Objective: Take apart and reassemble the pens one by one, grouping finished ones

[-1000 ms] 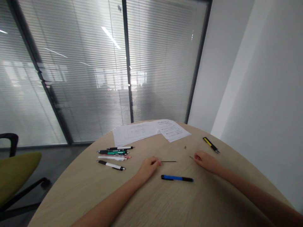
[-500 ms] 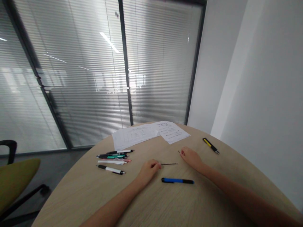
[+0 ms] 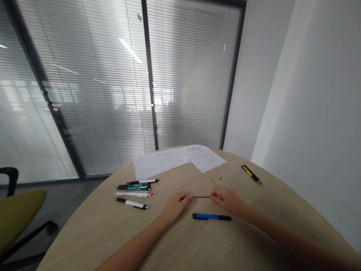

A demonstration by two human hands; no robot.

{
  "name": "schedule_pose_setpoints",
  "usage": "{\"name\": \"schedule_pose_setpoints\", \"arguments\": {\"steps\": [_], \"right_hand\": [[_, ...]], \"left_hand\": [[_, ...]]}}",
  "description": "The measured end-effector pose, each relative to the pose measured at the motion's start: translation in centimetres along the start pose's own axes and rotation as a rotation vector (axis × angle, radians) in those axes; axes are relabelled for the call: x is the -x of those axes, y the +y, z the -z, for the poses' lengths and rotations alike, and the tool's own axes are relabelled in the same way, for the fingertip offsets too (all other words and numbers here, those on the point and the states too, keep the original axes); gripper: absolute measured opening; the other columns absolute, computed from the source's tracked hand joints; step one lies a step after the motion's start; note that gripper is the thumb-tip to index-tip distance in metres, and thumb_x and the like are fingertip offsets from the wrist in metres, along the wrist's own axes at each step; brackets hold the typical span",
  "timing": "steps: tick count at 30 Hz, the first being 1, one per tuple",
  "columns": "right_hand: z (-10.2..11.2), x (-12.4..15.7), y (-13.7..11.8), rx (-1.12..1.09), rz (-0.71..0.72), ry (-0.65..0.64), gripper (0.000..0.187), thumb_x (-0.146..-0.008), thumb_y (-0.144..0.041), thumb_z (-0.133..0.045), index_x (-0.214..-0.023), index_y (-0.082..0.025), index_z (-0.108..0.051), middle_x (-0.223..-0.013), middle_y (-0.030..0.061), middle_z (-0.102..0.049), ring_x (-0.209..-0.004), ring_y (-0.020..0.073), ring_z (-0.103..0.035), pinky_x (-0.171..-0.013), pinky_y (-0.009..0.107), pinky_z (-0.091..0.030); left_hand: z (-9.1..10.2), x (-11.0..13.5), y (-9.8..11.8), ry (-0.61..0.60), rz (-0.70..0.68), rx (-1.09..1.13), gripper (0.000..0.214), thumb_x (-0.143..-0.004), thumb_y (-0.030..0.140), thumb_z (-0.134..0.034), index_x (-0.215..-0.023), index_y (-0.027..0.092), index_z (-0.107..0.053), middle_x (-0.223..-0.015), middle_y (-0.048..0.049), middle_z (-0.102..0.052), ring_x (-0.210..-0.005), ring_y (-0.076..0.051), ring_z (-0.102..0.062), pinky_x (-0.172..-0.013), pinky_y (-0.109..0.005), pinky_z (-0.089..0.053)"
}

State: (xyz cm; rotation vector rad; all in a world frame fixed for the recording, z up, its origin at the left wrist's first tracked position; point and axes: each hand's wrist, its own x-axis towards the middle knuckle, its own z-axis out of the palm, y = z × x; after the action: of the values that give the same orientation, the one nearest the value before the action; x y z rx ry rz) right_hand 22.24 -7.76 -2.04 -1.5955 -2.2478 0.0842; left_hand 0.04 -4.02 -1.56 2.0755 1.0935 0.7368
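My left hand (image 3: 177, 202) rests on the wooden table (image 3: 175, 241), fingers pinched on the left end of a thin dark pen refill (image 3: 201, 197). My right hand (image 3: 227, 198) has its fingers closed at the refill's right end. A blue and black pen barrel (image 3: 211, 216) lies just in front of both hands. Two tiny parts lie beyond the right hand: a thin spring-like piece (image 3: 213, 181) and a small dark bit (image 3: 220, 178).
Several pens (image 3: 135, 187) lie in a row at the left. Printed sheets (image 3: 175, 157) are at the table's far edge. A yellow and black pen (image 3: 251, 174) lies far right. A green office chair (image 3: 19, 210) stands at the left. Glass walls with blinds are behind.
My right hand moved left from the small parts to the right end of the refill. My left hand stayed pinched on the refill. The camera tilted slightly.
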Motion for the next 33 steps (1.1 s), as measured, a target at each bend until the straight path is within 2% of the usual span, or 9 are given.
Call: {"name": "schedule_pose_setpoints", "arguments": {"steps": [5,9,12,16,24,28,33], "right_hand": [[-0.3,0.8,-0.3,0.029,0.008,-0.010,0.013,-0.080,-0.023,-0.045,-0.075,-0.018,-0.057,-0.076,0.0010,-0.057,-0.067,0.0119,-0.054,-0.059,0.021,-0.036],[-0.3,0.6,0.1,0.118,-0.038,0.016,0.016,-0.081,-0.023,-0.043,-0.075,-0.018,-0.057,-0.078,0.0022,-0.059,-0.069,0.0125,-0.055,-0.061,0.022,-0.037],[-0.3,0.2,0.4,0.224,-0.161,0.022,0.019,-0.081,-0.023,-0.040,-0.074,-0.018,-0.057,-0.077,0.0036,-0.060,-0.070,0.0136,-0.056,-0.061,0.023,-0.036],[-0.4,-0.7,0.5,0.298,-0.328,0.003,0.021,-0.081,-0.024,-0.038,-0.076,-0.017,-0.057,-0.080,0.0070,-0.062,-0.071,0.0162,-0.058,-0.059,0.024,-0.037],[-1.0,-2.5,-0.3,0.287,-0.337,-0.020,0.022,-0.082,-0.025,-0.038,-0.076,-0.017,-0.058,-0.084,0.0090,-0.063,-0.075,0.0183,-0.059,-0.060,0.026,-0.038],[-0.6,-2.4,-0.2,0.275,-0.337,-0.017,0.025,-0.083,-0.030,-0.038,-0.073,-0.017,-0.057,-0.082,0.0089,-0.063,-0.073,0.0187,-0.059,-0.059,0.027,-0.038],[0.9,-0.4,0.8,0.198,-0.257,-0.032,0.023,-0.083,-0.028,-0.040,-0.073,-0.017,-0.056,-0.081,0.0073,-0.061,-0.073,0.0172,-0.057,-0.061,0.026,-0.038]], "left_hand": [[-0.1,0.0,-0.1,0.005,0.002,0.050,0.030,-0.072,0.038,-0.041,-0.060,0.017,-0.057,-0.058,0.0023,-0.051,-0.061,-0.014,-0.048,-0.059,-0.023,-0.035],[-0.2,0.0,-0.4,0.068,0.053,0.108,0.032,-0.075,0.042,-0.036,-0.068,0.017,-0.055,-0.059,0.0025,-0.050,-0.056,-0.013,-0.046,-0.053,-0.023,-0.035],[-0.3,-0.1,-0.5,0.094,0.064,0.134,0.028,-0.075,0.040,-0.038,-0.070,0.017,-0.054,-0.061,0.0024,-0.052,-0.057,-0.013,-0.047,-0.054,-0.023,-0.036],[-0.3,-0.1,-0.4,0.068,0.039,0.088,0.025,-0.075,0.035,-0.040,-0.068,0.017,-0.055,-0.061,0.0013,-0.054,-0.062,-0.014,-0.050,-0.060,-0.024,-0.037],[-0.3,0.1,0.1,0.015,0.010,0.005,0.024,-0.075,0.029,-0.040,-0.068,0.016,-0.058,-0.064,0.0000,-0.056,-0.064,-0.015,-0.050,-0.059,-0.024,-0.037],[-0.3,0.4,0.3,0.003,-0.049,-0.120,0.022,-0.076,0.028,-0.041,-0.070,0.016,-0.059,-0.067,-0.0007,-0.057,-0.064,-0.015,-0.050,-0.060,-0.024,-0.037],[-0.4,1.5,1.4,-0.082,-0.296,-0.324,0.020,-0.079,0.028,-0.041,-0.078,0.017,-0.058,-0.077,-0.0028,-0.056,-0.072,-0.015,-0.051,-0.064,-0.024,-0.037]]}}
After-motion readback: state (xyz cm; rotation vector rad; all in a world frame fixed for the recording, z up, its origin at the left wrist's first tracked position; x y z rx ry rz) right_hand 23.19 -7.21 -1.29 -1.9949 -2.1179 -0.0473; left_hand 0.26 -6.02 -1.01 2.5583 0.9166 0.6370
